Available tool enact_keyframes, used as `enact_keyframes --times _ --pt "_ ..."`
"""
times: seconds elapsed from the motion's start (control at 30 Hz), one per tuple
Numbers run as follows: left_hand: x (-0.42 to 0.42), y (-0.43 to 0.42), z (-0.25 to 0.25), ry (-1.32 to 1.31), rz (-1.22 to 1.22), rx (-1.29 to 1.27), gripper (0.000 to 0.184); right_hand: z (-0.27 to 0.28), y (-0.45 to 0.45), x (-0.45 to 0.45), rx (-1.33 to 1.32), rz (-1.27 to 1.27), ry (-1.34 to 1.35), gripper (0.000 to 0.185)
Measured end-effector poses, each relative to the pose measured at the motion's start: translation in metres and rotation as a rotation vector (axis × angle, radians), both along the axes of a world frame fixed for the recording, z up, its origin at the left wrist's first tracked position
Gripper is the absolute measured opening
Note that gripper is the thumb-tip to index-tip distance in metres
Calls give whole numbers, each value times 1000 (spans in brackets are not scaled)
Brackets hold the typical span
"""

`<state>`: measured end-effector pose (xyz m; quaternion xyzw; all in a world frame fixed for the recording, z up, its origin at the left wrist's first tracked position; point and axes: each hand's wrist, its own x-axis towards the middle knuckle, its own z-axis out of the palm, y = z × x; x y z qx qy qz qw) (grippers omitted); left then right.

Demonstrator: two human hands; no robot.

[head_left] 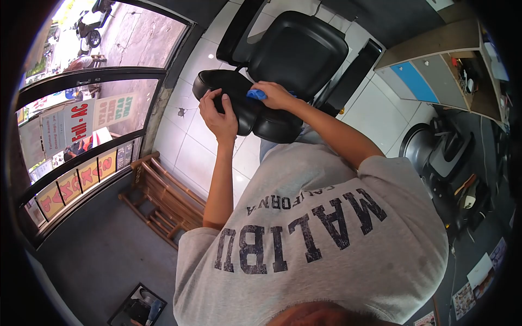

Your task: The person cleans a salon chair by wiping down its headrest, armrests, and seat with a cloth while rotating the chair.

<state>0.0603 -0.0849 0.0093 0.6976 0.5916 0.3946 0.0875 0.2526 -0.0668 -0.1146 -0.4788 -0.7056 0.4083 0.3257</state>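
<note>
My left hand (218,115), loosely open, touches smooth, rounded black padding (231,81); my right hand (275,95) grips crumpled blue cloth (256,94).

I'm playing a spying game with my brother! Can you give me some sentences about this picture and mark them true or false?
1. The right hand holds a blue cloth. True.
2. The left hand grips the bamboo bench. False: it rests on the chair's black padding.
3. The floor tiles are white. True.
4. The grey T-shirt says LONDON. False: it says MALIBU CALIFORNIA.
5. A sign in the window says "Full - AC". True.
</note>
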Motion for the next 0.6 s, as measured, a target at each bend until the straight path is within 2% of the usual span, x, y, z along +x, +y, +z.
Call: enact_keyframes --times 0.13,0.27,0.37,0.47,0.6 --pt "3 0 0 -44 12 9 19 12 -19 46 -99 258 3 36" --pt "4 1 1 -49 18 10 18 38 -27 71 -274 334 22 27" --pt "5 0 0 -51 18 9 17 24 -22 47 -123 210 -13 26" --pt "4 0 -1 -44 10 10 18 -3 5 -6 11 -25 -12 30" --pt "3 -2 2 -26 -11 -8 18 3 53 -61 111 -190 83 33"
